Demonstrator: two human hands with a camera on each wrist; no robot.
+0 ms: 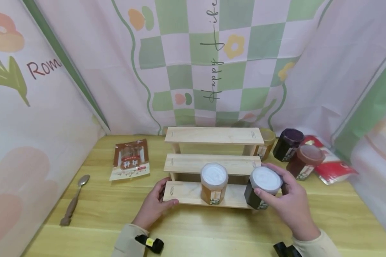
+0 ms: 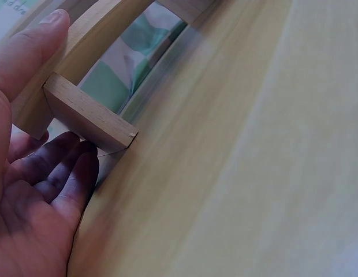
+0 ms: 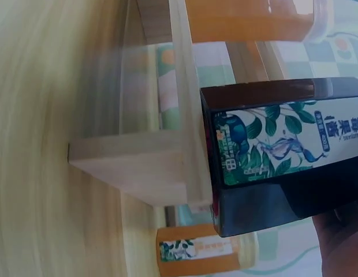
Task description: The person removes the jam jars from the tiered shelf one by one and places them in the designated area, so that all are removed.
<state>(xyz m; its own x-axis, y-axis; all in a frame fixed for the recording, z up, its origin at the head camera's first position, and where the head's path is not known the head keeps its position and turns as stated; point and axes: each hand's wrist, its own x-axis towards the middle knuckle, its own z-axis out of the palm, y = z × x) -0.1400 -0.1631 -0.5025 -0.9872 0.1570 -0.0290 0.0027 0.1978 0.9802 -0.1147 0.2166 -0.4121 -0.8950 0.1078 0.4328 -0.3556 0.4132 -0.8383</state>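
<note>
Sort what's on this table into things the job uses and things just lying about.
In the job:
wooden rack, held by the left hand
dark jar, gripped by the right hand
amber jar, standing on the rack
probably also the yellow jar, purple-black jar and reddish jar

Seemingly just lying about:
spoon
brown packet
red packet

There is room on the table (image 1: 212, 232) in front of the shelf (image 1: 193, 162), and between the spoon (image 1: 73, 204) and the bag (image 1: 130, 160). The top two steps (image 1: 212, 135) have room too. On the low step (image 1: 187, 192), a gap sits between the orange jar (image 1: 213, 189) and the black jar (image 1: 252, 197). The left hand (image 1: 152, 205) blocks one end, the right hand (image 1: 292, 203) the other. Three jars (image 1: 300, 163) crowd the right, and cloth (image 1: 180, 76) hangs close behind.
</note>
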